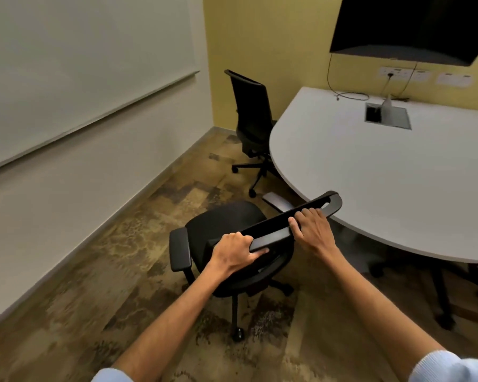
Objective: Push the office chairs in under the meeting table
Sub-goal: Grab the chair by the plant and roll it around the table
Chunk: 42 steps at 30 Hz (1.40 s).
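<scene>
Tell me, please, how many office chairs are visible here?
3: one held by both hands, one tucked at the table's far left, one's base under the table, right. Others may be hidden.

Two bare forearms, light blue ribbed sleeves (450, 368) pushed up near the elbows, no rings or watch.

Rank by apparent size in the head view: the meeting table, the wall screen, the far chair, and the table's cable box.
1. Meeting table
2. Wall screen, partly cut off by the frame
3. Far chair, partly hidden by the table
4. Cable box

Differing distances from the camera make true sizes unsure.
</scene>
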Motion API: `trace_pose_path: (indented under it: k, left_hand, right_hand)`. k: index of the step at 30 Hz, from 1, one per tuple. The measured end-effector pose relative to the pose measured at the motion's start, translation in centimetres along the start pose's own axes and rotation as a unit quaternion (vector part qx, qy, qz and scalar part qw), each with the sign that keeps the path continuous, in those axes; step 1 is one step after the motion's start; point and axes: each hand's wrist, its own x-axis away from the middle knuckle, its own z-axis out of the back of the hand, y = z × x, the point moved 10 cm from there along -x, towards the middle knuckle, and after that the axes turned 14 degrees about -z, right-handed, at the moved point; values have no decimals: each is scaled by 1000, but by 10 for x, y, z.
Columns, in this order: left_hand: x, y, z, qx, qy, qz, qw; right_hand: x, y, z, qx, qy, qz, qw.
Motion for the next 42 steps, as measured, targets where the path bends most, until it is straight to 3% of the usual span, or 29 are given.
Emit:
trace_pose_path:
  k: [8, 15, 27, 36, 42]
  left_hand:
    - [14, -37, 3, -8, -13, -65, 998]
    - [23, -115, 7, -24, -23, -126, 991]
    - [-11, -245, 11, -21, -78, -228, 970]
    - [-47, -331, 3, -17, -51, -327, 943]
    - [-74, -373, 6, -1, -37, -408, 912]
  right_hand:
    - [-5, -41, -16, 45, -47, 2, 998]
    - [0, -100, -30, 59, 4, -39, 997]
    - [-33, -197, -65, 50, 39, -166, 984]
    - [-61, -254, -99, 49, 37, -282, 957]
    - [-87, -292, -110, 82, 78, -342, 933]
